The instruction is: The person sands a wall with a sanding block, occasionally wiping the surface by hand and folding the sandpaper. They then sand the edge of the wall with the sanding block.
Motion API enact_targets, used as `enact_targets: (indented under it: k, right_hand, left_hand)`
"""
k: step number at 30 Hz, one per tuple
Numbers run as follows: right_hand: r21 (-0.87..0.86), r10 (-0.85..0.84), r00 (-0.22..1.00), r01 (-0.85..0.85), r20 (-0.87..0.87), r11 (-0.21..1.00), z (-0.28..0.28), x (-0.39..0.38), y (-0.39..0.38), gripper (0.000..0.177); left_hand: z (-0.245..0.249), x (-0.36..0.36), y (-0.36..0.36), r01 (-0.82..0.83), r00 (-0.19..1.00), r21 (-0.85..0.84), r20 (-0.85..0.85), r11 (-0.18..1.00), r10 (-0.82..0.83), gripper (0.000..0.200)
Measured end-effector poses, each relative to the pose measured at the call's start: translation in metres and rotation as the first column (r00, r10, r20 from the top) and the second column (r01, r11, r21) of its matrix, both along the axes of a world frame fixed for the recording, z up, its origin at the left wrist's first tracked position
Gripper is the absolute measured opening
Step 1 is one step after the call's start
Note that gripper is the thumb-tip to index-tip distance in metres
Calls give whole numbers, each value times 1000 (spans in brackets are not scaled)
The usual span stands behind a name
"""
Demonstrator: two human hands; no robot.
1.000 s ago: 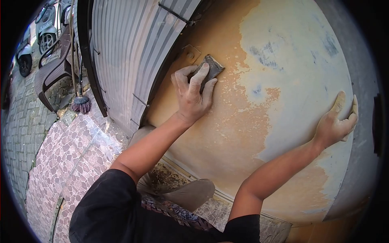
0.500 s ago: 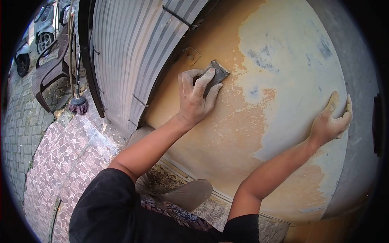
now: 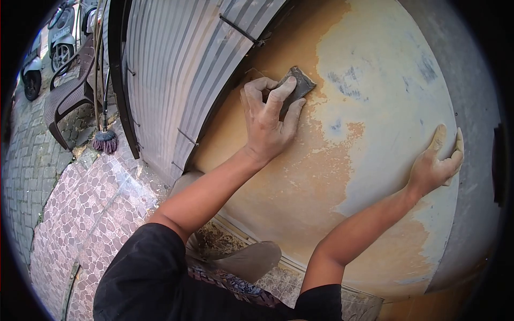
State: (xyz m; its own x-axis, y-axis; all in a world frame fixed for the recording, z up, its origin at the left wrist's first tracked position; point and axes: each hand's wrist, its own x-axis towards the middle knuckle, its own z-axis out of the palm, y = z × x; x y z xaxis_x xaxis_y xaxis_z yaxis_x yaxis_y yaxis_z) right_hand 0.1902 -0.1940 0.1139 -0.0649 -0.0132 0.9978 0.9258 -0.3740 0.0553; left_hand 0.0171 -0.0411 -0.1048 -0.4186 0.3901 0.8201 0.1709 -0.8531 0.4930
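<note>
Outdoors, a wall (image 3: 321, 176) is seen close up, its ochre paint flaked away in patches and a large pale area laid bare toward the right. A piece of grey sandpaper (image 3: 301, 84) is pressed flat against the wall at the border between the ochre and the pale area, high in the view. It is pinned there by the left hand (image 3: 267, 120), whose fingers are curled over its lower edge and dusted with powder. The right hand (image 3: 436, 163) is laid open on the wall's right edge, fingers spread and nothing held, well apart from the left. Compared with a second ago, the sandpaper and the left hand are found higher and further right, and the small metal plate that showed beside the fingers is now almost covered by them. The right hand is kept at the same spot on the edge. Left of the wall a ribbed shutter (image 3: 176, 69) is seen, with a broom (image 3: 105, 140) stood against its frame, a chair (image 3: 67, 99) behind it and patterned tiles (image 3: 91, 208) below.
</note>
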Motion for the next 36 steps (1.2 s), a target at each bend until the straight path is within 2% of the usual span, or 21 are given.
enact_targets:
  k: [1,3,5,7,8,9,11,13,14,16,17,20,21,23,26,28,31,33,34,35,36]
  right_hand:
    - [0,26,1000,-26,1,1000,0,0,1,60]
    - [2,34,999,-34,-2,999,0,-1,3,60]
    - [12,37,999,-37,-5,999,1,0,2,60]
    - [-4,12,1000,-12,-3,1000,2,1,2,59]
    - [6,14,1000,-14,1,1000,3,1,4,59]
    - [9,12,1000,-12,4,1000,3,1,4,60]
    - [-9,-6,1000,6,1,1000,0,-1,1,61]
    - [2,46,999,-46,-21,999,0,-5,2,61]
    - [0,40,999,-40,-15,999,1,-3,2,61]
    - [-3,33,999,-34,-11,999,1,0,1,61]
    - [-1,31,999,-31,-11,1000,1,1,0,61]
    - [16,17,1000,-17,-3,1000,0,0,3,60]
    - [22,-14,1000,14,-4,1000,-1,-2,3,59]
    - [52,-35,999,35,2,998,1,-2,8,58]
    - [26,-16,1000,15,10,1000,-1,0,3,57]
    - [15,-30,999,30,19,999,-1,-1,2,56]
    - [12,8,1000,-8,21,1000,-1,0,2,55]
    - [22,6,1000,-7,22,1000,-1,-1,4,54]
    - [24,2,1000,-3,23,1000,-1,-2,4,54]
    - [26,7,1000,-8,24,1000,-2,-1,3,54]
    - [24,22,999,-23,31,999,-1,1,3,55]
  left_hand:
    - [-12,3,-3,-3,1000,-6,2,1000,3,58]
    - [-68,19,-20,-8,998,5,-66,1000,8,58]
    - [-152,16,-30,42,967,120,-254,992,-11,59]
    - [-170,3,-37,53,956,93,-293,994,-24,59]
    - [-173,3,-34,61,943,65,-331,996,-36,59]
    - [-154,4,-31,108,959,9,-265,994,-102,59]
    - [-81,2,-23,90,987,-20,-133,996,-92,56]
    - [-16,-2,-5,116,991,-49,75,992,-113,53]
    - [-10,5,-2,122,990,-50,80,991,-118,53]
    - [-3,13,1,10,987,-31,158,999,-5,56]
    - [-20,15,-6,-22,1000,12,6,1000,22,59]
    - [-110,23,-47,131,964,89,-245,987,-106,63]
    - [-114,14,-52,168,932,135,-345,976,-113,64]
    - [-108,17,-45,166,937,122,-329,979,-118,63]
    - [-36,11,-37,158,955,42,-260,986,-142,60]
    - [1,17,-21,129,987,3,93,992,-129,62]
    - [-16,31,-26,42,998,9,56,999,-43,58]
    - [-73,35,-50,121,974,128,-208,984,-92,59]
    - [-113,33,-55,172,917,197,-390,965,-83,60]
    - [-147,32,-56,194,871,257,-489,947,-46,60]
    - [-145,31,-58,185,873,267,-486,946,-34,60]
